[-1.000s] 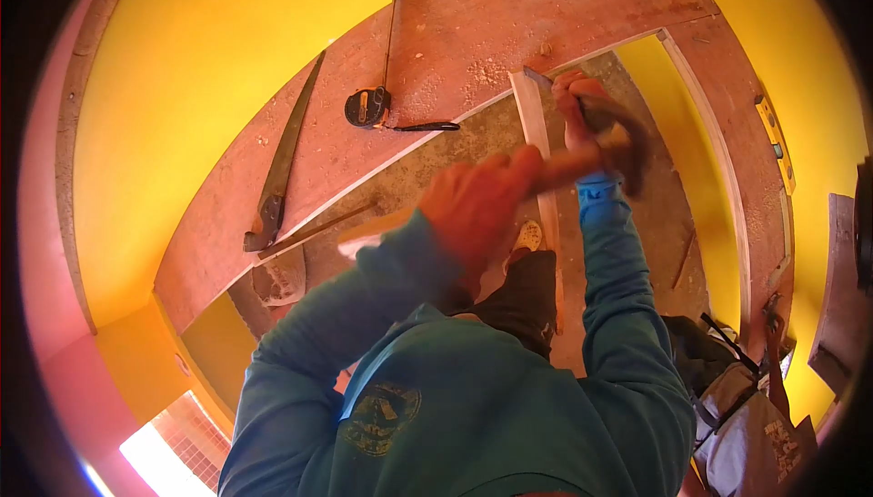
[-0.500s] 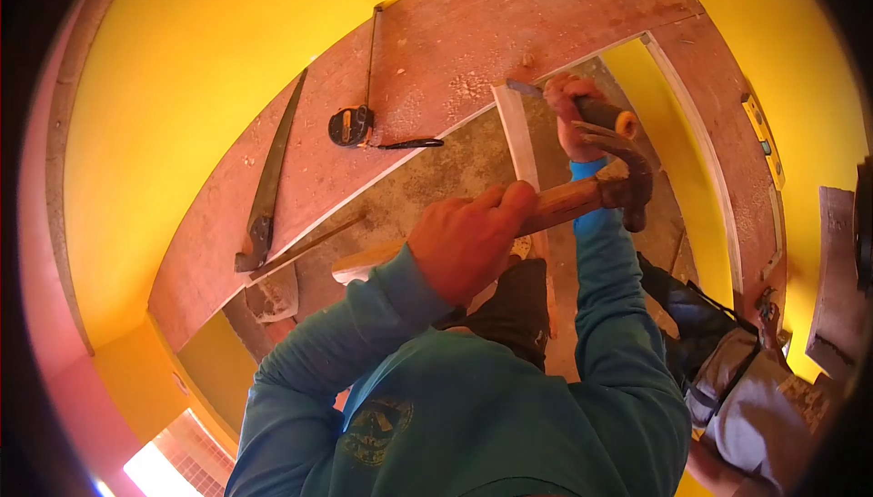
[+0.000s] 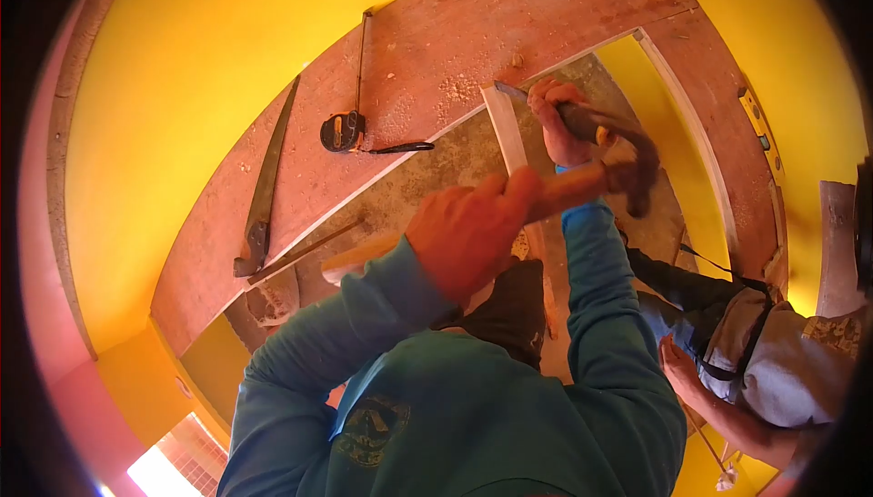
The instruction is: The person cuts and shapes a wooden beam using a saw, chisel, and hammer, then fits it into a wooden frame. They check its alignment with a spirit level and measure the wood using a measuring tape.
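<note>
My left hand (image 3: 473,233) is closed round the wooden handle of a claw hammer (image 3: 568,195). The hammer's head, slightly blurred, is beside the butt of a chisel (image 3: 578,121); whether they touch I cannot tell. My right hand (image 3: 556,120) grips that chisel by its dark handle, which has a yellow-orange end. Its blade points left, at the top end of a pale wooden strip (image 3: 506,124). This strip runs down from the edge of a reddish board (image 3: 436,51), behind the hammer and my left hand.
On the board lie a handsaw (image 3: 270,170) and a tape measure (image 3: 343,131) with its tape drawn out, among wood shavings. A yellow spirit level (image 3: 760,129) is at the right. A co-worker (image 3: 773,351) is close by at lower right, one forearm visible. Yellow walls (image 3: 209,33) surround the board.
The hammer's head has shifted slightly relative to the chisel's butt, while both hands keep their grip. At lower right the co-worker has moved, and a forearm and hand now show.
</note>
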Tool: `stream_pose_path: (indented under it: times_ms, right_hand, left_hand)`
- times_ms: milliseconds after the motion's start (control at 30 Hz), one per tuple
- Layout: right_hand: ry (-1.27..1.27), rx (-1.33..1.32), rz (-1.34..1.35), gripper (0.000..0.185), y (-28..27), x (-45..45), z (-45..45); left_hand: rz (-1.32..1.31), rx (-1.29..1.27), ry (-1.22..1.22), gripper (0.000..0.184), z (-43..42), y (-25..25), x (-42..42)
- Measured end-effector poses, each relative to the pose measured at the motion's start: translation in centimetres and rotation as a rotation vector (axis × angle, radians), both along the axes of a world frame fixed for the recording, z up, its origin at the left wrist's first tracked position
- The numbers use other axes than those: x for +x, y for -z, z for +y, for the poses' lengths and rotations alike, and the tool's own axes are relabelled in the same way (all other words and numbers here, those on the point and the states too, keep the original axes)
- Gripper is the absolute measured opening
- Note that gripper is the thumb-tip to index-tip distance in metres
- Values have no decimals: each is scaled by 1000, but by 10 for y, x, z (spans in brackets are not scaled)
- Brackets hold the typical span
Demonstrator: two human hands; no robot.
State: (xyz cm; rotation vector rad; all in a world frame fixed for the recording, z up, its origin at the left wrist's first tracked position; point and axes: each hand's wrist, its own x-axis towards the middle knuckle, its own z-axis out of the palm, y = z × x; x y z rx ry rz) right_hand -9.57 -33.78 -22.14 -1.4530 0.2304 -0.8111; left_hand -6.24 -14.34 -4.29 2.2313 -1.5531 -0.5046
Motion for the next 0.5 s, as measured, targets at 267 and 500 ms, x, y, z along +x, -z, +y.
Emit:
stream_pose_path:
  times_ms: [267,500]
  right_hand:
    - [-132,24,-177,17,-13,3,10]
    - [-60,-100,-199,16,-6,9,8]
  left_hand:
    - [35,-45,-50,27,8,10,-3]
    - [34,-97,-66,25,8,16,-1]
